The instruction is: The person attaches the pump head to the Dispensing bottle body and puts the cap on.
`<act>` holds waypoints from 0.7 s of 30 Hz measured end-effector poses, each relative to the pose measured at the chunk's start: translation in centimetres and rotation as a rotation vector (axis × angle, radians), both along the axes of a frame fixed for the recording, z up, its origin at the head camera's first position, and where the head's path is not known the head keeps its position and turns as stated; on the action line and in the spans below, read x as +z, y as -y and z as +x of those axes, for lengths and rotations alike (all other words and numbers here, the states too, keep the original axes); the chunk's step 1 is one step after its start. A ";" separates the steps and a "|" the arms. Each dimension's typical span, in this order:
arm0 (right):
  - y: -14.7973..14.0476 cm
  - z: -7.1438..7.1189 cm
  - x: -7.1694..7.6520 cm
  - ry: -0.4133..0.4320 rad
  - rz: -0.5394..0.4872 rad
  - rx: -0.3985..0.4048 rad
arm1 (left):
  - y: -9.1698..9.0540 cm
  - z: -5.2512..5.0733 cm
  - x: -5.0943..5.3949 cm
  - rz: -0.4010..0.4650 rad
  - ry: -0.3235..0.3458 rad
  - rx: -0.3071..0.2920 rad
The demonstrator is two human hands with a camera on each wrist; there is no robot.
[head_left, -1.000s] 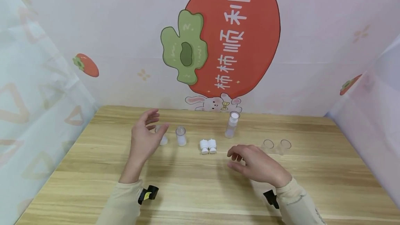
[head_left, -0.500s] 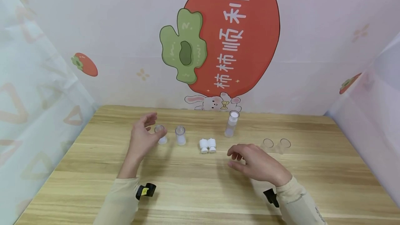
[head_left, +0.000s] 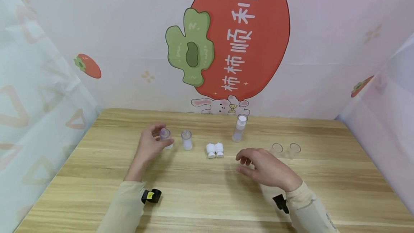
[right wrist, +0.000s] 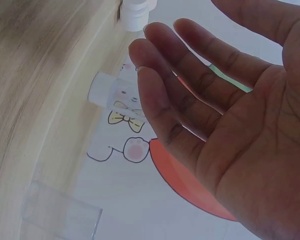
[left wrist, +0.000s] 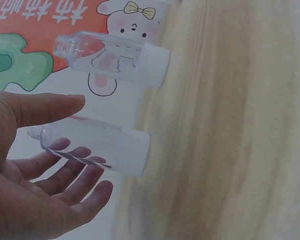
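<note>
Clear cylindrical plastic bottle with a white base (left wrist: 97, 145): we saw it upright at the far left of the pale wood-grained table (head_left: 207, 197), within the curve of the person's bare left hand (head_left: 150, 145).
Bottle's handling: we judged it light and easily tipped, its wall thin but fairly stiff, smooth enough to slide under dry fingers, and not especially fragile.
Bottle's best hold: we favoured the straight side just above the white base, thumb opposite fingers, with a mild squeeze; the narrow neck offered less surface.
Left hand's grip: thumb and fingers stood apart on either side of the bottle; we saw fingers through its wall but could not tell whether any touched.
Second clear bottle with a white base (head_left: 187, 140): it stood upright just to the right.
Two small white plastic fittings (head_left: 215, 150): they sat side by side, farther right and slightly nearer.
Tall frosted bottle with a white top (head_left: 239, 129): it stood upright, right of the fittings and farther back.
Two clear plastic cups (head_left: 292, 151): we found them at the right, beyond the person's bare right hand (head_left: 266, 168).
Right hand's grip: it held nothing, fingers loosely bent, thumb apart.
</note>
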State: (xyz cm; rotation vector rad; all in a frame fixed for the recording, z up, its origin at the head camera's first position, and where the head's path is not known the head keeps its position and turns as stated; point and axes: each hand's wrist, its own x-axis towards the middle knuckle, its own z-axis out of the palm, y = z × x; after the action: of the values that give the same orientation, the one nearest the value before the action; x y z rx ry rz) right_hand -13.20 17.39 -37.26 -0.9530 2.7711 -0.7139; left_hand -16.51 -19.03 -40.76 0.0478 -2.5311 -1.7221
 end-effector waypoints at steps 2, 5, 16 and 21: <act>-0.1 0.0 0.1 -0.001 0.001 -0.004 | 0.1 -0.1 -0.2 0.011 0.017 0.003; -0.4 -0.1 0.2 -0.007 0.006 -0.017 | 0.1 -0.2 -0.5 0.028 0.048 0.005; -2.6 -0.9 1.0 -0.032 -0.008 -0.115 | -0.1 -0.3 -1.1 0.000 0.067 0.018; -4.0 -1.4 1.3 -0.076 -0.012 -0.185 | -0.1 -0.3 -1.2 -0.002 0.073 0.028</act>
State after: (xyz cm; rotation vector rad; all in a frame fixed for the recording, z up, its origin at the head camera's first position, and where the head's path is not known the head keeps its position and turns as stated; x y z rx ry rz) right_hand -14.59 21.37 -35.99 -0.7468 2.9536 -0.7340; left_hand -16.80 -18.94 -41.96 0.1482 -2.5697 -1.7387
